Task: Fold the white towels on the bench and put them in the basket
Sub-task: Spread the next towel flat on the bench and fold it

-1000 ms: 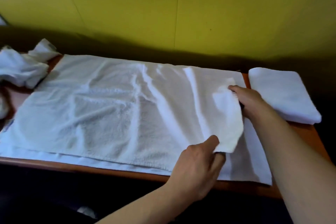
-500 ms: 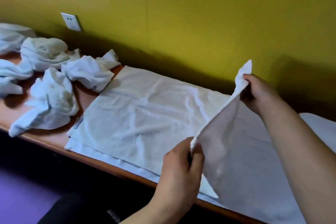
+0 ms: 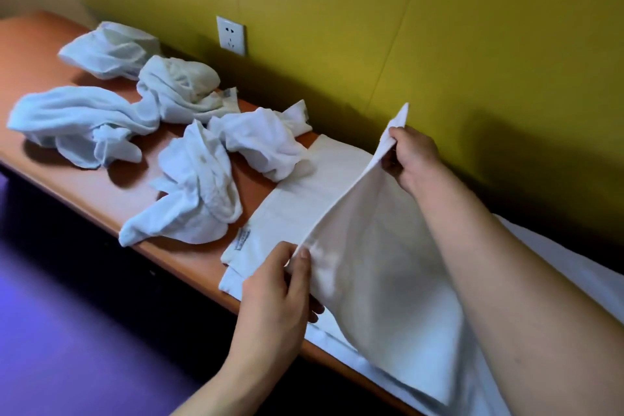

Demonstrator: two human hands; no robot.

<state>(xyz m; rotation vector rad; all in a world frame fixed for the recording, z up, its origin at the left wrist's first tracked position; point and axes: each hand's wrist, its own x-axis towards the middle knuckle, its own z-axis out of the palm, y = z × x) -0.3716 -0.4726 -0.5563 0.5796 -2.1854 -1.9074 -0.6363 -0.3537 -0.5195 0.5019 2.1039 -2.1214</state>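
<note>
A white towel (image 3: 378, 267) lies spread on the orange bench (image 3: 111, 189), its right end lifted and carried over toward the left. My left hand (image 3: 277, 294) pinches the near corner of that lifted edge. The far corner is pinched by my right hand (image 3: 412, 155), held higher near the wall. Under it lies another flat white cloth (image 3: 540, 287) whose edge shows along the bench front. Several crumpled white towels (image 3: 199, 192) lie on the left half of the bench. No basket is in view.
A yellow wall (image 3: 371, 10) runs close behind the bench, with a white socket (image 3: 231, 35) on it. The bench's front edge drops to a purple floor (image 3: 67, 331) at the lower left. My right forearm hides the right part of the bench.
Both hands lifted the towel's right edge off the bench and swept it leftward. The view swung left, so the crumpled pile and socket came into sight and the folded towel at right left it.
</note>
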